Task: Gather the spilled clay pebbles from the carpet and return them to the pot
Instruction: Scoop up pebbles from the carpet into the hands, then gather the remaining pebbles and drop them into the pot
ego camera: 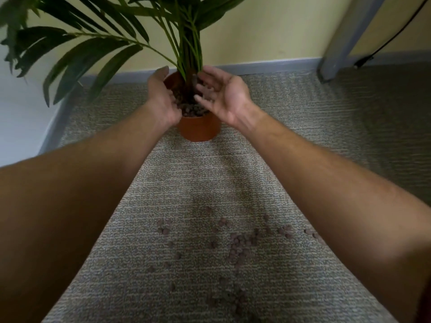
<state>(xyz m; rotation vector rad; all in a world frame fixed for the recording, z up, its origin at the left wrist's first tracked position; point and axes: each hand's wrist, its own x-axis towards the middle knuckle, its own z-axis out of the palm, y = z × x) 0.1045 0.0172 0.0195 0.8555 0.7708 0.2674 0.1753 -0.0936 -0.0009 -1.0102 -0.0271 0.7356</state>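
Our two hands are held over the terracotta pot [199,129], palms turned toward each other with the fingers straight and relaxed, gripping nothing firmly. The right hand [221,96] is tilted above the pot's right rim, and a few clay pebbles [206,89] seem to lie on its fingers or to be sliding off them; blur keeps us from telling which. The left hand [162,96] stands edge-on against the pot's left rim, like a wall that would keep pebbles from bouncing out. Inside the pot, more pebbles are heaped around the green stems of a palm-like plant [189,50], whose fronds spread up and to the left. To do this step well, we judge that the hands should stay low and close over the rim, tip slowly so the load rolls in rather than scatters, and steer clear of the stems. Well in front of the pot, nearer to us, many spilled pebbles [240,243] lie scattered on the grey carpet [186,178], so much of the task appears to remain. Behind the pot a grey skirting board [268,65] runs along a yellow wall.
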